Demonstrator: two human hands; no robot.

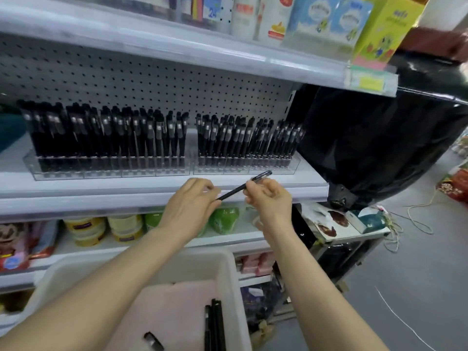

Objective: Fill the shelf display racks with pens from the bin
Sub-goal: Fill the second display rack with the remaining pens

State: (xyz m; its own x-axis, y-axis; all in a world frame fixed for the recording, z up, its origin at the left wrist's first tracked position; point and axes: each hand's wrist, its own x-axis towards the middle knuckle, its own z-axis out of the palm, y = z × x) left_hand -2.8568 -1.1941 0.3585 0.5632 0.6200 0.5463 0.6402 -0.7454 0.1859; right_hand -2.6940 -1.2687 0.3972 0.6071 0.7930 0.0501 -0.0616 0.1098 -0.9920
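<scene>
Both my hands hold one black pen (pixel 234 191) in front of the shelf edge. My left hand (pixel 191 203) pinches its lower end and my right hand (pixel 268 197) pinches it near the capped upper end, which points up and right. Two clear display racks stand on the white shelf, the left rack (pixel 111 171) and the right rack (pixel 247 168), both packed with upright black pens. Below my arms sits a white bin (pixel 229 279) with a pink liner, holding a few black pens (pixel 215 325) and a loose piece at the bottom.
A white shelf edge (pixel 126 198) runs under the racks. Jars and green packets fill the shelf below. Boxes and bottles stand on the shelf above. A black plastic-covered bulk (pixel 379 138) stands to the right, with cords on the grey floor.
</scene>
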